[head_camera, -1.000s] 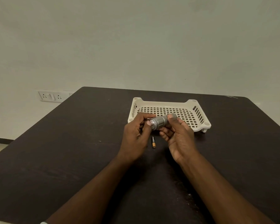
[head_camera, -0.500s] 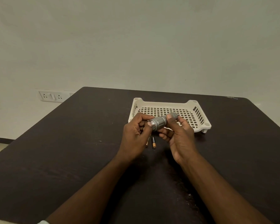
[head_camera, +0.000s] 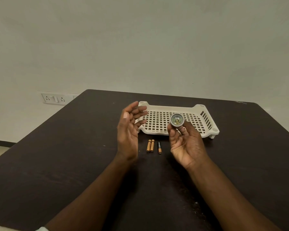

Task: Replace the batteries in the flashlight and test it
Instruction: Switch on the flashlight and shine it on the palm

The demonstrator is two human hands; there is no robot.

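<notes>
Two hands worked the flashlight together half a second ago; now only one has it. The dark surface (head_camera: 73, 155) carries a white slotted tray (head_camera: 205, 129), and the places below are given from that tray. The left hand (head_camera: 129, 130) has come off the flashlight and hangs at the tray's left end, palm turned inward, fingers straight and spread, holding nothing. The right hand (head_camera: 187, 144) is raised over the tray's front edge, its grip narrow: fingertips and thumb pinch the flashlight (head_camera: 177, 120) by the barrel. The flashlight, which lay sideways between both hands before, is now turned end-on, its round lens facing the camera, above the tray floor and at the very top of the grip, so most of the barrel is hidden behind the fingers. The lens shows a faint glint, but I cannot tell whether it is lit. Three batteries lie on the surface just in front of the tray, between the two wrists: a touching pair (head_camera: 150, 145) and a single black-and-copper one (head_camera: 159, 147) just beside them. I judge the body is closed up and the test is in hand.
</notes>
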